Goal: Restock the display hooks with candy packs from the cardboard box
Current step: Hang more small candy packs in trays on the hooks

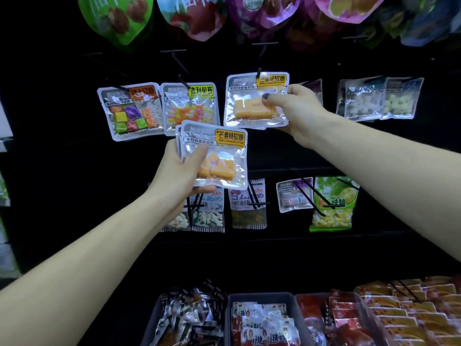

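Right hand (pixel 296 108) fingers pinch the hooked mango pack (pixel 254 101); below-left of it, left hand (pixel 179 176) fingers grip spare mango packs (pixel 217 156) covering lower packs (pixel 207 213).

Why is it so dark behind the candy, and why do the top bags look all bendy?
In the head view the rack backing is black and unlit; light glares off the clear mango candy pack that the right hand pinches. The wide lens curves the top bags, and the corners look blurry.

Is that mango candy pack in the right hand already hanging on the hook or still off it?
On it, apparently: the hook crosses the mango pack's top edge while the right hand pinches it.
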Motion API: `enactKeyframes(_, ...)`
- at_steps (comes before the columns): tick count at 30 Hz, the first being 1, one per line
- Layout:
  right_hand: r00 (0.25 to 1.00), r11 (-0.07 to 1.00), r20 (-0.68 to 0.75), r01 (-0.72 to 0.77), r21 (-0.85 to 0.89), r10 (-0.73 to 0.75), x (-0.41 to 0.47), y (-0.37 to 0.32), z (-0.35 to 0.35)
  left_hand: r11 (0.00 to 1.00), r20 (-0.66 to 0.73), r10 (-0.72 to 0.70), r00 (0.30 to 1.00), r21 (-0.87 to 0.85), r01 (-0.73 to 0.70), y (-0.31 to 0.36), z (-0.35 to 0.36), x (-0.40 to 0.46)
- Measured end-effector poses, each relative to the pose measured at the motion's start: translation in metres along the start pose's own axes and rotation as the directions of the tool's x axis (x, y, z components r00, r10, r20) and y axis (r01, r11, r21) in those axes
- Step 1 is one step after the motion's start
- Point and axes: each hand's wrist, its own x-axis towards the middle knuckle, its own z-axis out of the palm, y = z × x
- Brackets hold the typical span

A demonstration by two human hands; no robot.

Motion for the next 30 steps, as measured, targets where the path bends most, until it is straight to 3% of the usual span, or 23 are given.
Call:
enactKeyframes(21,0.943,0.980,-0.276,-0.199,-0.019,0.186,0.095,0.068,0.032,0.997,0.071,0.069,0.995,0.030,-0.071,-0.040,-0.011,0.032)
enactKeyframes(26,0.931,0.961,-0.244,-0.274,0.024,0.272,0.099,0.080,0.037,0.998,0.058,0.052,0.997,0.028,-0.053,-0.048,-0.015,0.035)
enactKeyframes(30,0.918,0.934,-0.211,-0.354,-0.047,0.337,0.073,0.086,0.032,0.998,0.043,0.054,0.998,0.019,-0.055,-0.043,-0.013,0.029)
